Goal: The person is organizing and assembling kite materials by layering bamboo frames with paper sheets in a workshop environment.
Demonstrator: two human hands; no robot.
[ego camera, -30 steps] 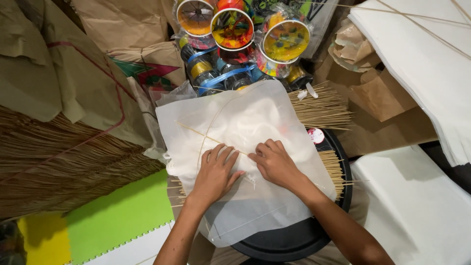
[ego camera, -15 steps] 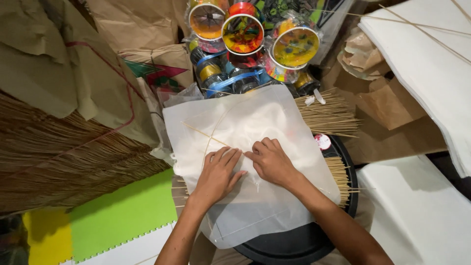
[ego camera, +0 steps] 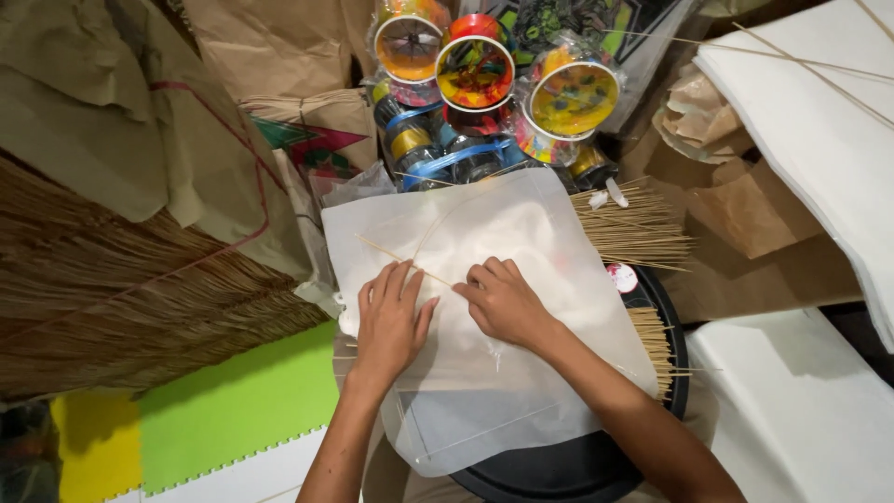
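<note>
Both hands lay flat, fingers spread, gripping nothing: the left hand (ego camera: 391, 317) and right hand (ego camera: 503, 300) pressed side by side on a translucent white sheet (ego camera: 484, 410), over a thin bamboo stick (ego camera: 396, 258) beneath it. The sheet covered a round black tray (ego camera: 559, 470) near the viewer. Loose sticks (ego camera: 629, 228) lay to the right; colourful string spools (ego camera: 475, 70) stood beyond, far side.
</note>
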